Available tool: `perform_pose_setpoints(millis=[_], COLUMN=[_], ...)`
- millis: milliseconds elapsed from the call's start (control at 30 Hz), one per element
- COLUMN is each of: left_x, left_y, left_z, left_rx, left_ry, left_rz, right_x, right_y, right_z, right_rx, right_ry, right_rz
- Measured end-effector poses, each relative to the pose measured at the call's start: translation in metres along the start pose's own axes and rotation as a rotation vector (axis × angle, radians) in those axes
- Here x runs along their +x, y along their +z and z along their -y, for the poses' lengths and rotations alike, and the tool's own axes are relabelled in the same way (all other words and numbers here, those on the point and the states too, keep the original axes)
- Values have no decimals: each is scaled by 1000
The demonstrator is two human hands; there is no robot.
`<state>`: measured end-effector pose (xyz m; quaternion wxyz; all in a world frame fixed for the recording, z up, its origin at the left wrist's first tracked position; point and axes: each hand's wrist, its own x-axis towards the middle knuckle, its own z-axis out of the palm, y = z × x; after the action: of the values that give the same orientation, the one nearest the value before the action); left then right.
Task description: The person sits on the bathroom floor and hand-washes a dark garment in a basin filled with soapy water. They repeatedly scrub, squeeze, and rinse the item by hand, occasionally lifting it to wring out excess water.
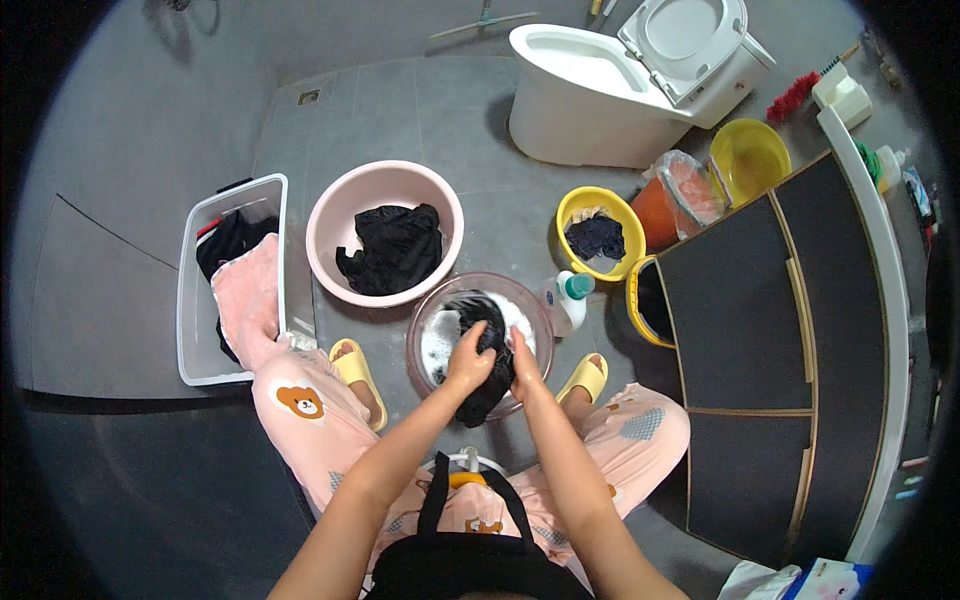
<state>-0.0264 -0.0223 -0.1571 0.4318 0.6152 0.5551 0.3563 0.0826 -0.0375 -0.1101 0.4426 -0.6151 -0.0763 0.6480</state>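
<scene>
A wet black garment [486, 390] is bunched up over a clear pinkish plastic basin [414, 352] between my feet. White suds [440, 341] float on the water in it. My left hand [471, 361] grips the garment from its left side, with the thumb on top. On the other side my right hand [524, 364] presses against the cloth, its fingers partly hidden. Part of the garment hangs over the near rim. A white bottle with a green cap [570, 300] stands just right of the basin.
A pink tub [321, 255] holds black clothing [397, 251]. Left of it, a plastic bin [191, 330] contains more clothes. To the right are a yellow bucket [636, 225] with dark cloth, an orange bin [656, 214] and a dark cabinet [739, 322]. A toilet [585, 120] stands at the back.
</scene>
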Motion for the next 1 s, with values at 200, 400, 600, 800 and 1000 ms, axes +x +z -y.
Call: perform_pose_setpoints(millis=[200, 400, 600, 800, 1000], left_x=[-20, -5, 12, -25, -12], left_y=[-15, -11, -18, -6, -15], left_z=[-86, -68, -31, -81, -78], left_rx=[367, 345, 388, 284, 148], left_ry=[227, 332, 268, 576, 670], left_rz=[161, -66, -137, -43, -84], right_x=[27, 34, -18, 12, 39], right_y=[-21, -20, 13, -6, 1], right_z=[10, -34, 4, -9, -37], right_rx=[501, 364, 455, 645, 340], right_ry=[268, -13, 106, 131, -88], right_rz=[364, 95, 194, 451, 159])
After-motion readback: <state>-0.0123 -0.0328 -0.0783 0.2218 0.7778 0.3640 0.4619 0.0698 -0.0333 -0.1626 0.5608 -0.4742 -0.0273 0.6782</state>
